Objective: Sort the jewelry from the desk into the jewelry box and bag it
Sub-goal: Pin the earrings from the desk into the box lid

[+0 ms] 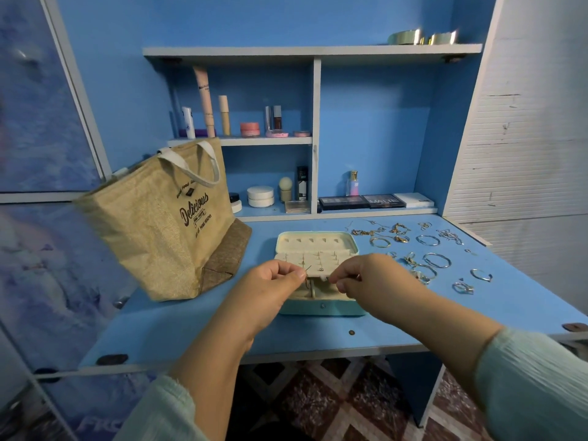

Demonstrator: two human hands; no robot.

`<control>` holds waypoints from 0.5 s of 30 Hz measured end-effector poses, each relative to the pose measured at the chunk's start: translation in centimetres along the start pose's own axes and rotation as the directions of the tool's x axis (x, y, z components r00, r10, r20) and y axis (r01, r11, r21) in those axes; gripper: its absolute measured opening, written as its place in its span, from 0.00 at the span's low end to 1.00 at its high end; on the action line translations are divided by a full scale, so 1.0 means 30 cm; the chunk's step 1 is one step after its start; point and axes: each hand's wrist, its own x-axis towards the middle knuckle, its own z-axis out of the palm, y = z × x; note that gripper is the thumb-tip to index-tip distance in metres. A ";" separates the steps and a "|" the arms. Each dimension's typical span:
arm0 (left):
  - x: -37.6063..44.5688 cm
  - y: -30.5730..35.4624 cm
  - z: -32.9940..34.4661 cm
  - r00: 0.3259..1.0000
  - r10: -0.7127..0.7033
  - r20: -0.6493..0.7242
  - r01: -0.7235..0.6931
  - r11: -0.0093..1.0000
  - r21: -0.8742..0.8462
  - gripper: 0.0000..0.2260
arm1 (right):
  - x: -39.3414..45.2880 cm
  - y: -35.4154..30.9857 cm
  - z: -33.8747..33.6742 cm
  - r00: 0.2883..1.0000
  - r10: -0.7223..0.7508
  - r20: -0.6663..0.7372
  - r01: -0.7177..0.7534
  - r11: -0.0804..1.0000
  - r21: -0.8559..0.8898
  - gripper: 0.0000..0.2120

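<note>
The left hand and the right hand meet above the open jewelry box, which sits on the blue surface. The left grip has its thumb and forefinger pressed together on a thin earring, whose fine wire sticks up just past the fingertips. The right grip is also closed to a pinch, the fingers curled in toward the left hand; what it pinches is too small to make out. Directly beyond both grips stands the box's cream earring panel, and behind that the lid lies back on the surface. Below the grips is the box's lower tray, with its mint front wall facing the person.

To the right of the right grip, loose jewelry is spread over the surface: hoops, bangles, rings and tangled chains, well apart from the box. To the left of the left grip stands a burlap tote bag with white handles, upright and tilted slightly. Farther beyond, shelves carry cosmetics.
</note>
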 end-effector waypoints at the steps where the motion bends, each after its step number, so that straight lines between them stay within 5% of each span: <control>1: 0.001 0.000 -0.003 1.000 -0.001 0.000 0.001 1.000 0.016 0.05 | 0.004 0.002 0.003 1.000 -0.005 -0.006 0.005 1.000 -0.010 0.10; 8: 0.012 -0.017 -0.004 1.000 0.008 -0.011 -0.007 0.991 0.130 0.05 | 0.018 0.008 0.009 0.996 -0.043 -0.077 0.047 0.998 0.038 0.09; 15: 0.039 -0.028 0.011 0.995 0.074 -0.074 -0.069 0.995 0.066 0.06 | 0.072 -0.002 -0.033 0.992 -0.023 -0.127 0.041 0.989 0.142 0.09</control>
